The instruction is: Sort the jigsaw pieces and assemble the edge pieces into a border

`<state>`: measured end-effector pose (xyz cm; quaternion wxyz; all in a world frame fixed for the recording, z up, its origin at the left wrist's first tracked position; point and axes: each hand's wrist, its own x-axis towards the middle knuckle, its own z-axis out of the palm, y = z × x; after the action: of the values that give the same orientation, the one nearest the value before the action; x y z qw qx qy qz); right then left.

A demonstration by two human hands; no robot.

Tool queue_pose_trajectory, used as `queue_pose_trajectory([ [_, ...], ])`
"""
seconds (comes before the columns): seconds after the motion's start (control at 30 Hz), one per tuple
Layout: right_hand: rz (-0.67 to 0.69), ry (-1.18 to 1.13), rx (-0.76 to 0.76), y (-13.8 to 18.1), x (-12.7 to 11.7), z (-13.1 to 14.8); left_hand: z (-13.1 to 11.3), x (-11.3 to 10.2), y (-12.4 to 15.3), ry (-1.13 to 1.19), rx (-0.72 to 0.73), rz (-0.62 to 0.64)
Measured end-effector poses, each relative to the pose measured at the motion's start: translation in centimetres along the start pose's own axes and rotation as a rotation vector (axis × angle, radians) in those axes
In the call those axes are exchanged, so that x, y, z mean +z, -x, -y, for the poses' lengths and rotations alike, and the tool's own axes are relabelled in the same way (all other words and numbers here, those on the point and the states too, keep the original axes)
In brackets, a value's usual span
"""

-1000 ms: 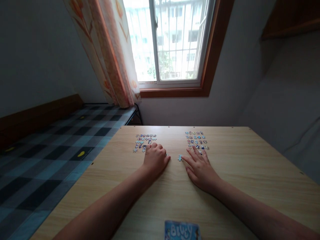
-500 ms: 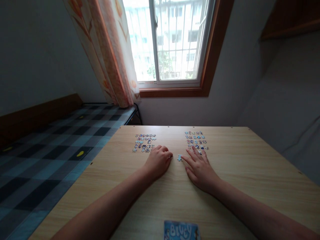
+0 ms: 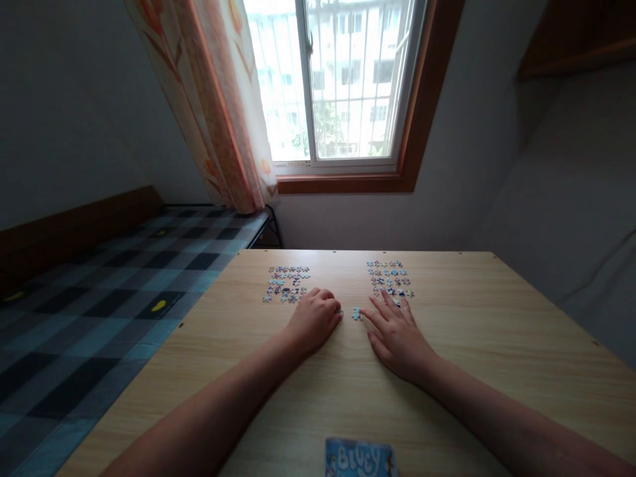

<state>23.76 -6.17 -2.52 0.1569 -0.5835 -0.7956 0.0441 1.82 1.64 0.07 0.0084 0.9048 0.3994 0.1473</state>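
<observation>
My left hand (image 3: 318,318) rests on the table with its fingers curled together. A small jigsaw puzzle piece (image 3: 340,311) shows at its fingertips, mostly hidden by them. My right hand (image 3: 397,331) lies with its fingers spread, the index fingertip at the edge of a light blue jigsaw piece (image 3: 356,314) between the hands. Loose jigsaw pieces (image 3: 289,269) lie in rows beyond my left hand. Another set of rows of jigsaw pieces (image 3: 387,272) sits beyond my right hand, whose fingers partly cover the nearest ones.
Under everything is a light wooden table (image 3: 497,311). A blue box with "Bluey" lettering (image 3: 360,457) lies at the near edge of view. To the left stands a bed with a checked cover (image 3: 124,291); a barred window (image 3: 348,86) and floral curtain (image 3: 213,99) are behind the table.
My left fingers have shifted slightly, and the piece at their tips shows a little lower. My right hand stays nearly still by the light blue piece.
</observation>
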Motion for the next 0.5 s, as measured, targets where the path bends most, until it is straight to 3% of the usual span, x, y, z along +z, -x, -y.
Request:
queue_pose_trajectory([
  [0.5,0.015,-0.004,0.006,-0.1,-0.1,0.1,-2.2,1.5,0.1,0.094,0.154,-0.066],
])
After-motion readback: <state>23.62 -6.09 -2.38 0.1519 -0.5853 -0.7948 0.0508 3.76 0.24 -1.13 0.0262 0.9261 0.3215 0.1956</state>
